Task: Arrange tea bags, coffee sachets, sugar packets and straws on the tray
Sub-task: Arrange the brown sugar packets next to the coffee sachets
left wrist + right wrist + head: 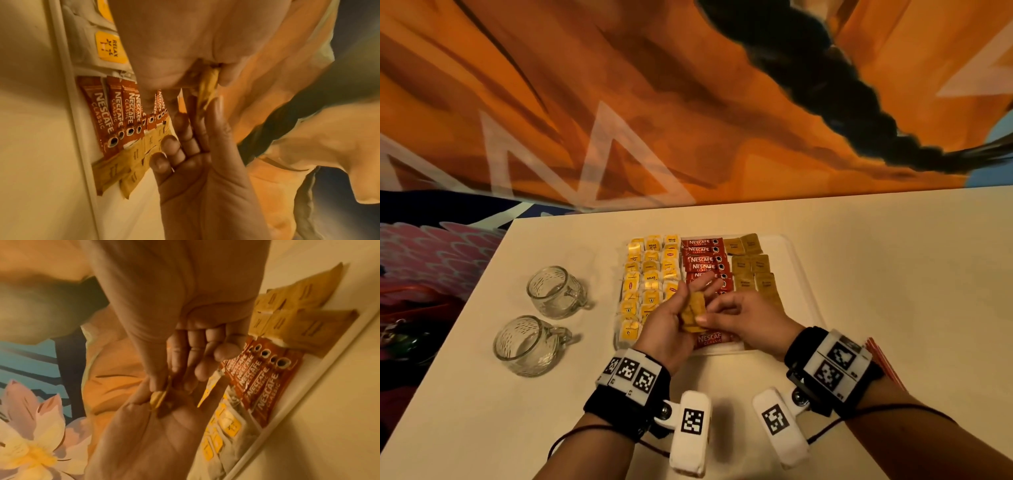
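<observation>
The left hand point(671, 322) holds a small stack of brown sugar packets point(693, 310) over the white tray point(796, 260), and the right hand point(743, 320) pinches one. The tray sits on a pale table point(893, 257) beside two glass cups point(558, 291), with orange cloth point(619, 102) behind

The tray point(796, 253) sits on the table point(876, 274). In the tray, the tea bags point(650, 274) fill the left part, the coffee sachets point(703, 257) run down the middle, and the sugar packets point(751, 265) lie at the right. Two glass cups point(551, 291) stand on the table left of the tray, one nearer than the other. The straws point(883, 363) lie right of the tray's near corner. Both hands, left hand point(666, 329) and right hand point(751, 320), meet above the tray's near middle, a few sugar packets between them.
</observation>
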